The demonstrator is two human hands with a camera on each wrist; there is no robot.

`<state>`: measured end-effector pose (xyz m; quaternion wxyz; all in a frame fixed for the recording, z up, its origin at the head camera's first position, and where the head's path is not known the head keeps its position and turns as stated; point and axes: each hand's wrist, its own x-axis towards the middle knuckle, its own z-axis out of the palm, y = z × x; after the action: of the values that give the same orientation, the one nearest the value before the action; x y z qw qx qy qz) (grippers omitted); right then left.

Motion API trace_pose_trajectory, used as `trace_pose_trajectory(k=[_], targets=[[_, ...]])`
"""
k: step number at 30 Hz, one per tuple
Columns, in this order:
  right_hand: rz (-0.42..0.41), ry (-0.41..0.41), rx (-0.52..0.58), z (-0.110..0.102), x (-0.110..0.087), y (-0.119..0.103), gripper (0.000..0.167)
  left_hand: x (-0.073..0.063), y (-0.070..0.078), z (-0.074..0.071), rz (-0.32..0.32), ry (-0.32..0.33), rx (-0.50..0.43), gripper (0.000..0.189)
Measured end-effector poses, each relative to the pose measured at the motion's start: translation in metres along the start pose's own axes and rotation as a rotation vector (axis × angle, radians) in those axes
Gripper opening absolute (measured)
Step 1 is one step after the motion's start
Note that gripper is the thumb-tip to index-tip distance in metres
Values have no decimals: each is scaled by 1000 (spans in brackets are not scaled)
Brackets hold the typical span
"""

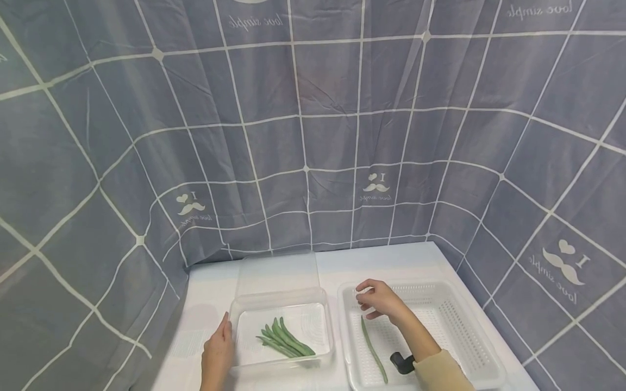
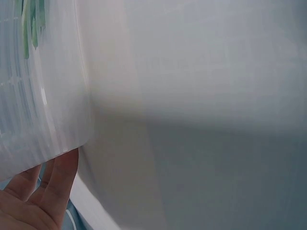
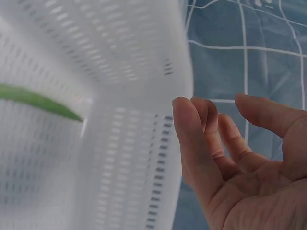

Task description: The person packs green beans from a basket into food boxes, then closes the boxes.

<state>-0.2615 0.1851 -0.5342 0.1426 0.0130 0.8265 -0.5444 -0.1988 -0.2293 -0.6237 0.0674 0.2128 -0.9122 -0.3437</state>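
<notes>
My left hand (image 1: 218, 350) rests against the left wall of a clear plastic container (image 1: 281, 365), its fingers fairly straight along the side. In the left wrist view, the fingers (image 2: 60, 179) reach behind the container's edge. A small bunch of green beans (image 1: 286, 339) lies inside the container, toward its front. Over the white perforated basket (image 1: 469, 347) on the right hovers my right hand (image 1: 381, 298), fingers loosely bent with nothing between them. One long green bean (image 1: 374, 353) lies in the basket, below the right hand; its tip also shows in the right wrist view.
A flat transparent sheet, perhaps a lid (image 1: 277, 271), lies behind the container. The white table (image 1: 386, 258) is bounded by grey checked curtains (image 1: 327, 141) at the back and sides. A black device (image 1: 402, 363) sits by the right wrist.
</notes>
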Motion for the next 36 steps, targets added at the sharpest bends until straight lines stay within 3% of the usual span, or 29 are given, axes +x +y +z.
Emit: trace_pose_trajectory(k=[18,29,36], targets=[[151,-6,-124,-19,-2,44,20,1,0,-1,-4,-8,3,59],[208,-82,-202,-15,3,66,16,-1,2,-1,-21,-14,2,60],[212,-139,-182,-12,5,75,18,-2,2,-1,-23,-19,-1,62]])
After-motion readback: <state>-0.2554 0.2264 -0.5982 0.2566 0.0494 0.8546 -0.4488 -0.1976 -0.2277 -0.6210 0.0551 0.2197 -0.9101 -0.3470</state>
